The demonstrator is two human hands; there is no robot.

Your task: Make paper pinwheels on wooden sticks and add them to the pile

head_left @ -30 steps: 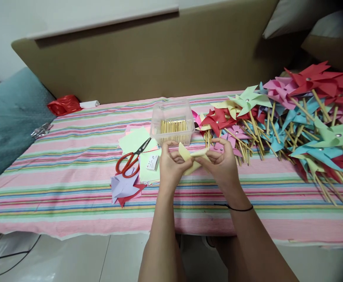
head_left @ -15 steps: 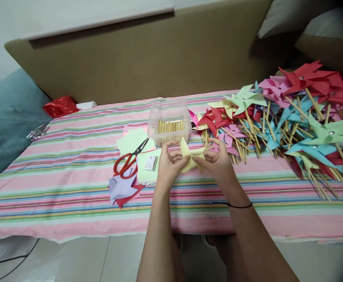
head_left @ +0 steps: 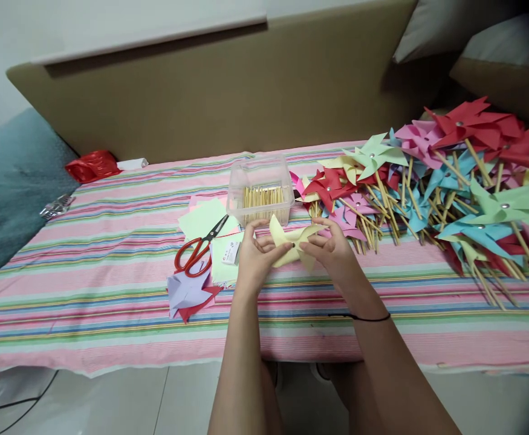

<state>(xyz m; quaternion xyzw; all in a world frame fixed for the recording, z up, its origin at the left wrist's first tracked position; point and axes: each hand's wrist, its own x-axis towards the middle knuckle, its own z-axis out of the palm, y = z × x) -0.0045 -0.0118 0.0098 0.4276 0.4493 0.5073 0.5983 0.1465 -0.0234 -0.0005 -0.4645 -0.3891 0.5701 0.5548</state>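
Note:
Both hands hold a pale yellow paper pinwheel head (head_left: 291,243) above the striped cloth (head_left: 110,290). My left hand (head_left: 254,261) pinches its left side, thumb near the centre. Fingertips of my right hand (head_left: 334,251) press its middle from the right. A clear plastic box of wooden sticks (head_left: 260,192) stands just behind the hands. Red-handled scissors (head_left: 197,249) lie on coloured paper squares (head_left: 205,219) to the left.
A big heap of finished pinwheels on sticks (head_left: 450,181) covers the right side. Folded purple and red paper pieces (head_left: 188,293) lie near the scissors. A small white box (head_left: 231,252) rests on the paper. A red bag (head_left: 92,165) sits at the back left by a teal cushion (head_left: 10,181).
The yellow paper's flaps have been drawn to the centre, giving a pinwheel shape. Both hands shifted slightly left and further from me.

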